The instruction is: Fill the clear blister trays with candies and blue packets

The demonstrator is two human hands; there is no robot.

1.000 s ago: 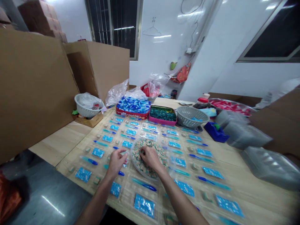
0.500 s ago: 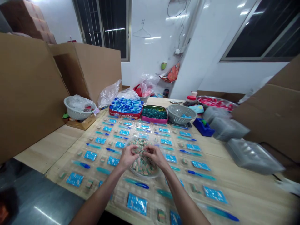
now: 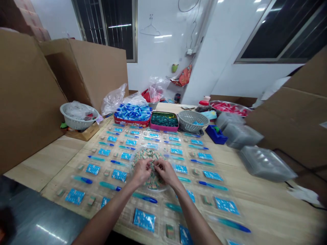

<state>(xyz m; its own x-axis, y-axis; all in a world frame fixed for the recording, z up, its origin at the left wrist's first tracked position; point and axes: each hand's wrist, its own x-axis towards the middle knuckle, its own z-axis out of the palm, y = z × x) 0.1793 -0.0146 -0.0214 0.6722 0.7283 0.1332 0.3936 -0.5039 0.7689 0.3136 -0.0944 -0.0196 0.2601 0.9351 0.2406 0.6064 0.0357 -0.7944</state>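
The left hand [image 3: 142,172] is being held over the left part of the clear bowl [image 3: 153,189], the right hand [image 3: 165,172] over its right part. Both are being curled inward, close together, digits pinched, above the small striped pieces [image 3: 145,154] being contained in the bowl; whether a piece is being gripped by either cannot be told. The bowl is being surrounded by clear trays [image 3: 127,214], with blue packets [image 3: 144,220] and teal-and-blue pens [image 3: 213,185] being held in them. Behind the bowl, a red tin [image 3: 131,122], a pink tin [image 3: 164,128] and a grey basket [image 3: 187,126] are being lined up. Right of the bowl, stacked clear containers [image 3: 267,163] are being stored.
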